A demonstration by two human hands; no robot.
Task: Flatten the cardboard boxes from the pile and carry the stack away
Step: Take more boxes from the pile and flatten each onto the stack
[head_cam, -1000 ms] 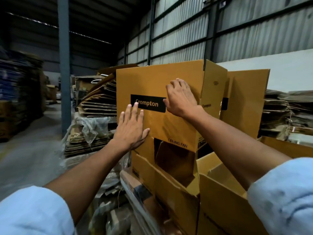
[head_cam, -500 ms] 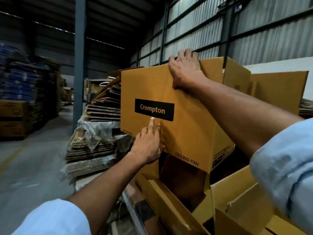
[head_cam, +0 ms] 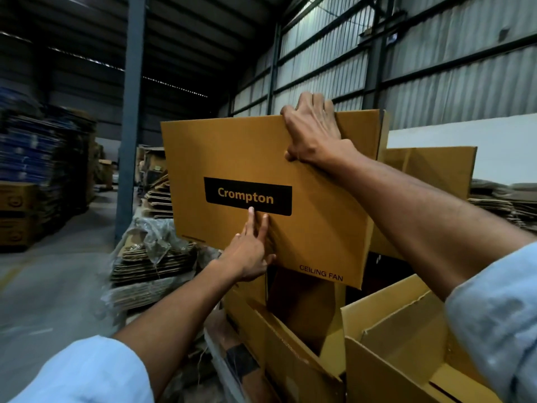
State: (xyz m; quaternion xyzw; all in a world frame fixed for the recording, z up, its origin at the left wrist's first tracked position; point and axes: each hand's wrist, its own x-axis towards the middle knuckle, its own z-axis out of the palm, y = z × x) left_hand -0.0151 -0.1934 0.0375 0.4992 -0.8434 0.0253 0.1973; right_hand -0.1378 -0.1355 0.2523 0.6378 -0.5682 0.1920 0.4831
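Note:
A brown cardboard box (head_cam: 232, 158) with a black "Crompton" label stands upright on top of the pile, facing me. My right hand (head_cam: 315, 130) grips its top edge, fingers curled over the far side, thumb on the front face. My left hand (head_cam: 250, 251) presses straight fingers flat against the lower front face, just under the label. Beneath it lie several open brown boxes (head_cam: 386, 338) with their flaps up.
Flattened cardboard stacks (head_cam: 154, 257) under clear plastic wrap sit to the left of the pile. A steel column (head_cam: 129, 141) rises behind them. Stacked cartons (head_cam: 35, 175) line the far left across a concrete aisle (head_cam: 46, 289). More flat cardboard (head_cam: 499, 202) lies at right along the corrugated wall.
My right hand climbed from the box's front face to its top edge and took hold. My left hand slid right, under the label. The box now looks flatter and faces me.

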